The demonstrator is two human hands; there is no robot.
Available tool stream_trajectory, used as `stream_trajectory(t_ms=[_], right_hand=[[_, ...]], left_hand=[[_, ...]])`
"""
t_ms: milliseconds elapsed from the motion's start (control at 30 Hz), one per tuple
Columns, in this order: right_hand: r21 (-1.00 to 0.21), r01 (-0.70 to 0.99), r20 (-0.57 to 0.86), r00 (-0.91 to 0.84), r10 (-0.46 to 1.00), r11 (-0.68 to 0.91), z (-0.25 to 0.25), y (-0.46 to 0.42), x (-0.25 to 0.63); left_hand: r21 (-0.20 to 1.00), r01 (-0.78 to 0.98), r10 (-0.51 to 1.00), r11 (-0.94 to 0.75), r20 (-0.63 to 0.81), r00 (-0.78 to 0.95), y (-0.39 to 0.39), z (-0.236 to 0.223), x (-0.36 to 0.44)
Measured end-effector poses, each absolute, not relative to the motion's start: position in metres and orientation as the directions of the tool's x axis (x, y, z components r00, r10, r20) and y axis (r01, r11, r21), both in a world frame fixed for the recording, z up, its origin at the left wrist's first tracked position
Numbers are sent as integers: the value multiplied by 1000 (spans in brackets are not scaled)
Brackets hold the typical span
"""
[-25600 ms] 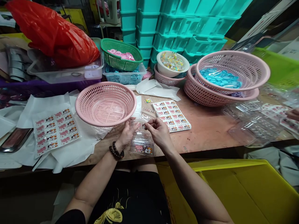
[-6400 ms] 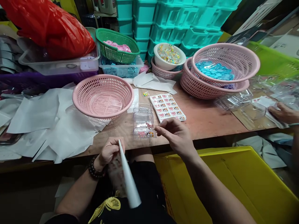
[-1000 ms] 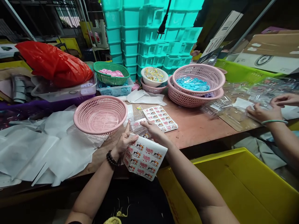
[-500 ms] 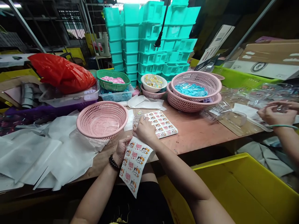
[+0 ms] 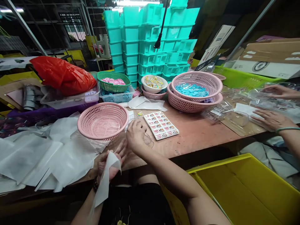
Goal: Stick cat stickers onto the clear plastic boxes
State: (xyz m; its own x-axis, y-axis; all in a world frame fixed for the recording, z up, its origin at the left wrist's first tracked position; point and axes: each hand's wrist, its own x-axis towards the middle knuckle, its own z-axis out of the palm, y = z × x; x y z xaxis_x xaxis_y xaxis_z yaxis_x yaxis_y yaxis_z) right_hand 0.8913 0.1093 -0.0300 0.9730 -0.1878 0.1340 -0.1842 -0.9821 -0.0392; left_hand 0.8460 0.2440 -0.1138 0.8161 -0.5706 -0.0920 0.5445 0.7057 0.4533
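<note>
My left hand [image 5: 103, 165] is closed on a sticker sheet [image 5: 104, 184], low at the table's front edge. The sheet hangs folded with its white back towards me. Just beyond it, my right hand [image 5: 136, 136] has its fingers curled over a clear plastic box [image 5: 149, 141]. Most of that box is hidden by the hand. A stack of sticker sheets [image 5: 161, 125] printed with cartoon cats and pink lettering lies right of the box. A small yellow-and-green packet [image 5: 140, 113] lies behind my right hand. An empty pink basket [image 5: 103, 120] stands to the left.
White backing papers [image 5: 53, 156] cover the table's left side. Pink baskets [image 5: 194, 101] with blue pieces, a white bowl [image 5: 154, 84] and a green basket [image 5: 113, 82] stand behind. At right, a co-worker's hands [image 5: 274, 118] are among clear boxes [image 5: 217, 109]. A yellow bin [image 5: 246, 187] stands below.
My left hand has lowered towards me and turned the sheet from printed side to white back. My right hand has shifted slightly left and down at the box. The co-worker's hands have moved apart.
</note>
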Motion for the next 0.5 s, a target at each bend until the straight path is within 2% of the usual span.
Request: stream_trajectory(t_ms=[133,233,333,400,433,500], right_hand=[[-76,-126,119,984,-135,-989,-41,125,885],[-120,-67,124,989,-82,-991,-48,124,874],[-216,44,207,978,-2,-975,-52,106,860],[-359,75,302,952,-40,-930,-54,86,847],[-469,72,341,934,-106,-880,-55,74,840],[-738,61,330,902,-279,-672,-55,53,824]], left_hand=[[474,439,-422,763,-149,894,251,-125,842],[471,443,-411,762,-176,894,247,-126,843],[479,455,-431,751,-167,887,243,-123,843],[483,465,-447,742,-159,880,243,-119,842],[493,460,-442,739,-161,883,245,-118,840],[553,415,-390,722,-170,905,249,-112,835]])
